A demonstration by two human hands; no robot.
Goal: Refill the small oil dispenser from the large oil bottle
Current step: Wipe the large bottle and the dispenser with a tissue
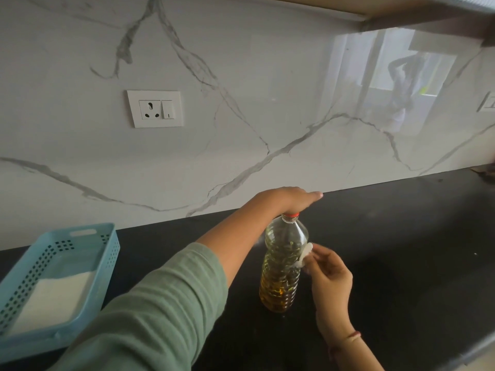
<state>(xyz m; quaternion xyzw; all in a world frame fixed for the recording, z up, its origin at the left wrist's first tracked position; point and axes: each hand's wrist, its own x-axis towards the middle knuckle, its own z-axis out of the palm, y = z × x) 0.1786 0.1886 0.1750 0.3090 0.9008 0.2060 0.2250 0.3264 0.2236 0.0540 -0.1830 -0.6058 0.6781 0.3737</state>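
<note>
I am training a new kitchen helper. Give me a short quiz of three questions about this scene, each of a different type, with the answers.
1. True or false: the large oil bottle lies on its side on the counter.
2. What does the right hand pinch at the bottle's side? A) a white wad B) a spoon C) a funnel
3. Fill in: the left hand rests on the bottle's red ____.
Key: 1 false, it stands upright; 2 A; 3 cap.

Dim, soft daylight; window glare on glossy backsplash (388, 84); wide-angle bowing.
</note>
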